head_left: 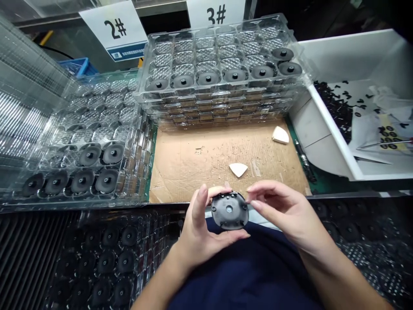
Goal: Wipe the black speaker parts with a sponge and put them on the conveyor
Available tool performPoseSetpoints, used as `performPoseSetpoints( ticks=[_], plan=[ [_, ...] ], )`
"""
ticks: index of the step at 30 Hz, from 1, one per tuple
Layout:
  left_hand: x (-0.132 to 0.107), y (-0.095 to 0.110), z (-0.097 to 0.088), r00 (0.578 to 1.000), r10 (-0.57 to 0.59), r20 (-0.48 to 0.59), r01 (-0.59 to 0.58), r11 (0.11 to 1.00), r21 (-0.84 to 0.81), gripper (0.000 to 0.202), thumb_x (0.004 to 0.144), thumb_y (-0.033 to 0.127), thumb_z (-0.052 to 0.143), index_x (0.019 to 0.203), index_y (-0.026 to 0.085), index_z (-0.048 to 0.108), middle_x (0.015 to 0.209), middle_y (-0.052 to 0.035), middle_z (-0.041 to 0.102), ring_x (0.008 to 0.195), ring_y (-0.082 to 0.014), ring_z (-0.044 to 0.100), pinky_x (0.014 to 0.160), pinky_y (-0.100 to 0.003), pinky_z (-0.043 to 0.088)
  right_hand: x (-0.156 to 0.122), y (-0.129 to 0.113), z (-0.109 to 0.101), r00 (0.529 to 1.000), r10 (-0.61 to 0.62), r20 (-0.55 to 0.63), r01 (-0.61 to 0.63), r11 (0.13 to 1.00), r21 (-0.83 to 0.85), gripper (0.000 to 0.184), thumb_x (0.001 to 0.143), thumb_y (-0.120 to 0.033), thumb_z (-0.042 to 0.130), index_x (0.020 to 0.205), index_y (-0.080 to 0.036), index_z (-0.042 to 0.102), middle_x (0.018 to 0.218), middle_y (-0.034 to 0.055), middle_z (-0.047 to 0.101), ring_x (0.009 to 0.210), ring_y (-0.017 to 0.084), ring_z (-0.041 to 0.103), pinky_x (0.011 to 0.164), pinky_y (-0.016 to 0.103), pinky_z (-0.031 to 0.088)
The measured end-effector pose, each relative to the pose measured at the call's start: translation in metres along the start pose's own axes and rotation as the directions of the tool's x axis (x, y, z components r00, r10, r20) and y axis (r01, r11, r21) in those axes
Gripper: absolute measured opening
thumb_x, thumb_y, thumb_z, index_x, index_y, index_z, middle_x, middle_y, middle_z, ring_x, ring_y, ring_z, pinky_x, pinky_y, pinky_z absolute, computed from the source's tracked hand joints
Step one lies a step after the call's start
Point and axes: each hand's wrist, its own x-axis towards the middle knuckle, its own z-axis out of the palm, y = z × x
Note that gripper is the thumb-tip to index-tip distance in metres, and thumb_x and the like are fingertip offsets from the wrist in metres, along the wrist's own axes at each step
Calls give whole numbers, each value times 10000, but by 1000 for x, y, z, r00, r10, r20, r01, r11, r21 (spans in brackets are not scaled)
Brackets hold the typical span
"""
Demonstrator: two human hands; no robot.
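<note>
The left hand (200, 228) grasps a black, rounded-triangular plastic disc (230, 211), thumb on its far-left edge and fingers cupped beneath. The disc is held near the body, above the near edge of the brown cardboard sheet (193, 159), with its face tilted up toward the camera, probably so that the face can be seen and reached. The right hand (284, 211) is bent, its thumb and forefinger drawn together at the disc's upper right edge. Whether they pinch the rim or only meet beside it cannot be told.

The disc is matt, with a pale centre hole and small dots spaced round its rim; finer detail is not legible.

Two white rounded-triangular pieces (238, 169) lie loose on the cardboard, within reach. A stack of clear blister trays (219, 107) stands at the far side, its top tray partly filled with similar black discs. A second clear tray (97, 99) to the left is likewise partly filled. A white bin (325, 125) to the right holds small black parts (332, 103).
</note>
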Motion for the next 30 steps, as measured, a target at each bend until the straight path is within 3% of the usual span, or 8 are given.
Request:
performPoseSetpoints(
  ticks=[3, 6, 10, 14, 17, 22, 27, 30],
  plan=[
    [-3, 3, 0, 998, -65, 8, 66, 996, -64, 1114, 640, 86, 779, 1426, 470, 89, 1158, -36, 607, 1033, -230, 580, 937, -416, 422, 2, -15, -1, 969, 75, 234, -77, 997, 3, 66, 800, -262, 669, 845, -221, 694, 780, -1, 658, 698, 115, 579, 649, 242, 461],
    [-7, 6, -1, 987, -150, 58, 157, 977, -148, 1046, 698, 205, 757, 1440, 433, 55, 1105, -45, 619, 982, -220, 590, 901, -392, 444, 7, -22, -3, 916, 109, 387, -143, 988, 61, 56, 771, -257, 703, 772, -201, 699, 711, -19, 640, 641, 92, 539, 607, 223, 430],
    [-8, 8, -1, 961, -233, 149, 262, 942, -211, 1036, 700, 403, 739, 1449, 406, 24, 1082, -40, 641, 979, -225, 603, 953, -406, 407, 12, -25, -5, 861, 107, 497, -230, 954, 194, 37, 759, -181, 709, 727, -189, 693, 700, -23, 664, 677, 93, 577, 659, 226, 456],
    [-7, 6, 2, 942, -259, 212, 302, 931, -207, 1076, 658, 484, 742, 1452, 387, 22, 1059, -43, 660, 989, -240, 620, 997, -445, 380, 10, -23, -5, 821, 69, 567, -281, 913, 295, 166, 774, -112, 670, 621, -173, 655, 691, -18, 670, 696, 85, 605, 681, 212, 472],
    [-6, 2, 5, 964, -195, 181, 228, 957, -181, 1104, 639, 457, 770, 1452, 374, 27, 1083, -50, 657, 992, -240, 618, 973, -456, 413, 5, -17, -6, 848, 132, 513, -325, 895, 307, 94, 750, -186, 719, 665, -183, 680, 691, -16, 678, 675, 82, 608, 670, 209, 469],
    [1, -3, 9, 989, -96, 110, 111, 983, -144, 1081, 667, 361, 778, 1455, 343, 38, 1160, -69, 618, 1055, -211, 588, 983, -426, 446, -5, -6, -9, 934, 213, 288, -282, 933, 224, 139, 698, -325, 771, 700, -200, 711, 700, 3, 678, 664, 108, 596, 632, 228, 447],
    [5, -4, 12, 989, -86, 121, 98, 990, -98, 1096, 663, 310, 788, 1456, 329, 32, 1193, -76, 603, 1099, -208, 581, 1006, -413, 449, -13, 0, -19, 978, 155, 140, -180, 965, 188, 100, 786, -332, 696, 801, -233, 701, 650, -20, 634, 589, 91, 551, 563, 209, 426],
    [7, -4, 13, 987, -109, 121, 118, 991, -64, 1088, 661, 322, 787, 1455, 334, 44, 1189, -75, 613, 1084, -213, 590, 1008, -429, 447, -18, 4, -29, 997, 25, 66, -31, 996, 89, 93, 848, -222, 616, 856, -279, 689, 767, -20, 611, 674, 91, 557, 589, 197, 431]
  ],
)
